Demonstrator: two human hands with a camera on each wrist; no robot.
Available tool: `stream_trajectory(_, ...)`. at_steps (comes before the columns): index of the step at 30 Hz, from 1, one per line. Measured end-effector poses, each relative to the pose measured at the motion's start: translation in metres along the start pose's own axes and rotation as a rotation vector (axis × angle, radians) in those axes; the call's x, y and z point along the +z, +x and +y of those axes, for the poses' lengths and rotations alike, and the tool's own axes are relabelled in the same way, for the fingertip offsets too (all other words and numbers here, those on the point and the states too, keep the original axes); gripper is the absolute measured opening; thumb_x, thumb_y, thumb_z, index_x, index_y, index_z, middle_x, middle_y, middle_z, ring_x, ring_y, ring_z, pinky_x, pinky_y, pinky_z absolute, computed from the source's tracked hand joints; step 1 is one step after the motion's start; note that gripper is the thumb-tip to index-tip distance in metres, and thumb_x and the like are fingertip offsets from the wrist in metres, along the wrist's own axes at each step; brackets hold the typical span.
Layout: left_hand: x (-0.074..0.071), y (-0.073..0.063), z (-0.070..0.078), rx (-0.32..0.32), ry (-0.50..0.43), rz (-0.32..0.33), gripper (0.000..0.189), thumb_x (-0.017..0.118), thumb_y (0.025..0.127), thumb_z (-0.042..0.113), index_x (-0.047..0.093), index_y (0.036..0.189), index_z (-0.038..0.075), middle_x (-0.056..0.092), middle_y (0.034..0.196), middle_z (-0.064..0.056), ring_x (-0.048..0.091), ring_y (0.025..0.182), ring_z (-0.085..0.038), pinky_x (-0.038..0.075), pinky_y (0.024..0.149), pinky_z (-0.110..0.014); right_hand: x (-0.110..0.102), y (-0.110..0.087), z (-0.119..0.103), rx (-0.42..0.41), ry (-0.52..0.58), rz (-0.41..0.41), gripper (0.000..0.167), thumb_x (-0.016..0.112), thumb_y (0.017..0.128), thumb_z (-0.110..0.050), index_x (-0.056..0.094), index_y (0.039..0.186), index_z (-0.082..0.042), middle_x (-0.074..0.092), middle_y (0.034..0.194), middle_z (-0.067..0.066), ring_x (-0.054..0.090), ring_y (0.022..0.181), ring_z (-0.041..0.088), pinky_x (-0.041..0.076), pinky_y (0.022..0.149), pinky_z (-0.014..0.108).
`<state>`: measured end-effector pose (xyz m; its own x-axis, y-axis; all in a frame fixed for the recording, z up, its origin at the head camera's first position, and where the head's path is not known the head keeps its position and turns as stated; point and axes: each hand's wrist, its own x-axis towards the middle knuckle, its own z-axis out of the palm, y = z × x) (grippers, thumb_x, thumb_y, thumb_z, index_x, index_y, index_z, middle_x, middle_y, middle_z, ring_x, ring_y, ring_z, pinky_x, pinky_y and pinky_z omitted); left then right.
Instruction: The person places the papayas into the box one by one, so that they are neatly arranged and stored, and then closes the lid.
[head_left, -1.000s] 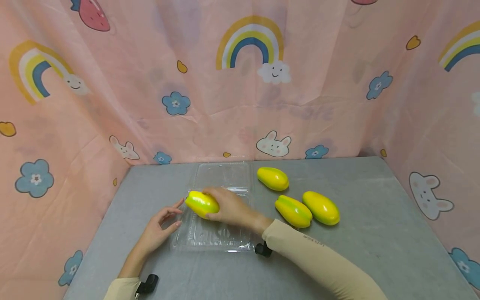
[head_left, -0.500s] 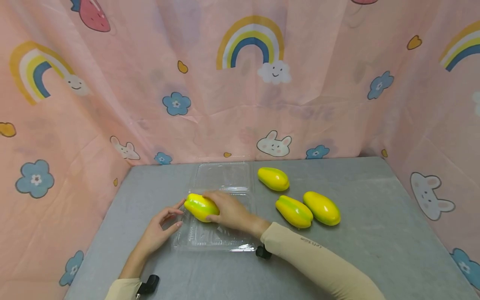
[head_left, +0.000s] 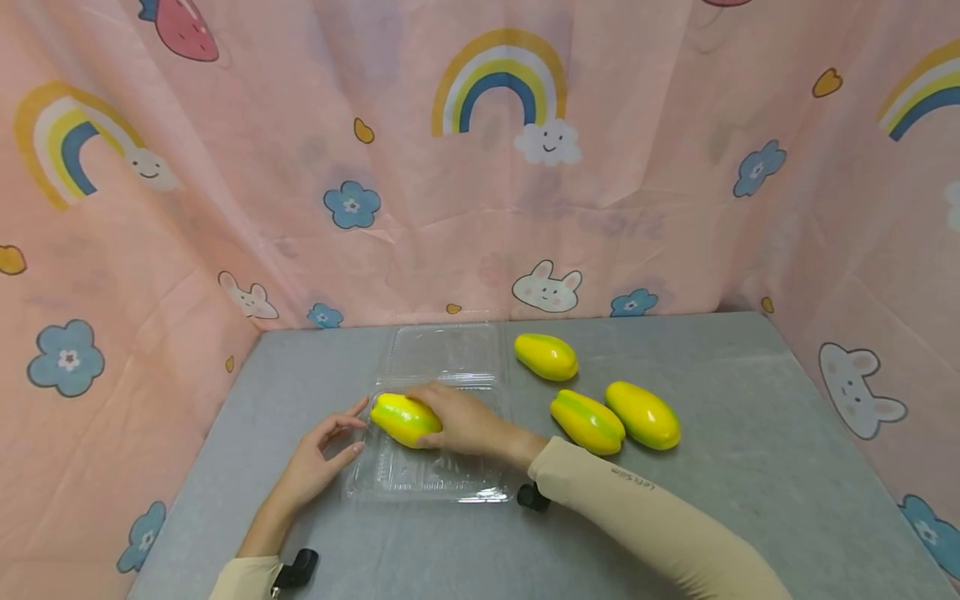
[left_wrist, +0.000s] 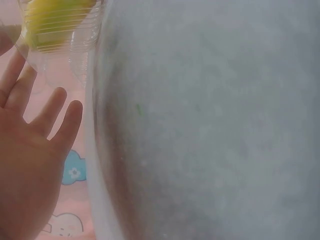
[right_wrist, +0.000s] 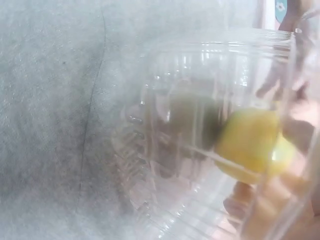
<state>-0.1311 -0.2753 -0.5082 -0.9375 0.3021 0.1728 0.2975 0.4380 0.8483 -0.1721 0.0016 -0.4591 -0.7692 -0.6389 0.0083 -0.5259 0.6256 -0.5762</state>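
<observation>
My right hand [head_left: 461, 419] grips a yellow papaya [head_left: 401, 417] with a green streak, thumb on the near side and fingers over the far side. The papaya is in the left back part of a clear plastic clamshell box [head_left: 450, 492], whose lid [head_left: 446, 350] lies folded back, away from me. Through the box wall, the right wrist view shows the same papaya [right_wrist: 250, 145]. At the box's left side is my left hand [head_left: 318, 458], its fingers extended and thumb apart, holding nothing. In the left wrist view its fingertips reach the box edge; whether they press it I cannot tell.
To the right of the box lie three more papayas: one farther back [head_left: 546, 357] and two side by side, a streaked one [head_left: 587, 422] and a yellower one [head_left: 642, 416]. A grey cloth-like tabletop [head_left: 712, 500] is bordered by a pink patterned curtain [head_left: 637, 242].
My right hand has lowered the papaya slightly into the box and shifted it a little toward me. The left hand and the other papayas have stayed in place.
</observation>
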Motion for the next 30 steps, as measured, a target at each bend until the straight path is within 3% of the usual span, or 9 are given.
stream_trajectory(4,0.0,0.0,-0.001,0.008,0.0,-0.002,0.025,0.067,0.093,0.008,0.062,0.117,0.007,0.046,0.155,-0.008,0.039,0.137,0.01,0.037,0.104,-0.007,-0.003,0.002,-0.002,0.004,-0.028,-0.005,0.066,0.075,0.087,-0.03,0.047,0.145,-0.018,0.055,0.142,0.0,0.057,0.123,0.016,0.047,0.107,0.037)
stream_trajectory(11,-0.001,0.0,-0.001,0.017,0.004,-0.004,0.025,0.067,0.093,0.007,0.062,0.117,0.006,0.046,0.154,-0.009,0.039,0.137,0.01,0.038,0.104,-0.008,-0.008,0.008,-0.011,0.016,-0.148,-0.045,0.065,0.079,0.082,-0.035,0.054,0.14,-0.019,0.06,0.124,0.0,0.061,0.098,0.011,0.053,0.087,0.029)
stream_trajectory(16,-0.001,0.001,0.0,0.019,0.001,-0.007,0.025,0.067,0.093,0.007,0.062,0.118,0.006,0.046,0.155,-0.008,0.039,0.137,0.01,0.037,0.104,-0.007,-0.014,0.012,-0.016,0.043,-0.188,-0.11,0.071,0.08,0.08,-0.038,0.052,0.141,-0.018,0.062,0.132,0.003,0.063,0.108,0.016,0.053,0.09,0.032)
stream_trajectory(25,0.0,0.003,0.001,0.037,-0.002,-0.013,0.027,0.066,0.093,0.008,0.061,0.119,0.005,0.046,0.154,-0.011,0.04,0.138,0.008,0.038,0.105,-0.009,-0.034,0.018,-0.019,0.106,-0.111,-0.271,0.074,0.079,0.082,-0.033,0.047,0.146,-0.013,0.059,0.142,0.006,0.057,0.127,0.023,0.046,0.108,0.039)
stream_trajectory(30,0.0,0.003,-0.001,0.028,-0.005,-0.012,0.027,0.067,0.093,0.007,0.061,0.119,0.004,0.046,0.154,-0.011,0.04,0.137,0.01,0.037,0.104,-0.008,-0.034,0.025,-0.023,0.137,-0.104,-0.272,0.066,0.077,0.082,-0.034,0.053,0.141,-0.017,0.063,0.138,0.001,0.059,0.126,0.021,0.046,0.108,0.039)
